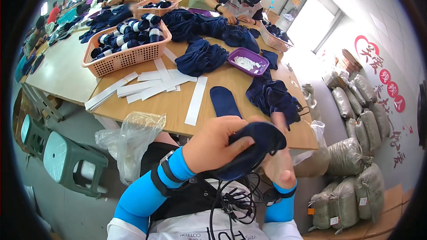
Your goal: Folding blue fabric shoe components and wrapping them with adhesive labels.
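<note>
Both hands are gripping one navy sock (pixel 255 149): left hand (pixel 213 144) closing over its top, right hand (pixel 278 160) pinching beneath, stretching it near the table (pixel 178 106) edge.

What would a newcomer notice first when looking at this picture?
Most striking are the left hand and right hand close to the camera, both gripping a dark navy sock just below the near edge of the wooden table. Further back on the table stands an orange basket full of rolled navy socks, with white paper strips spread in front of it.
</note>
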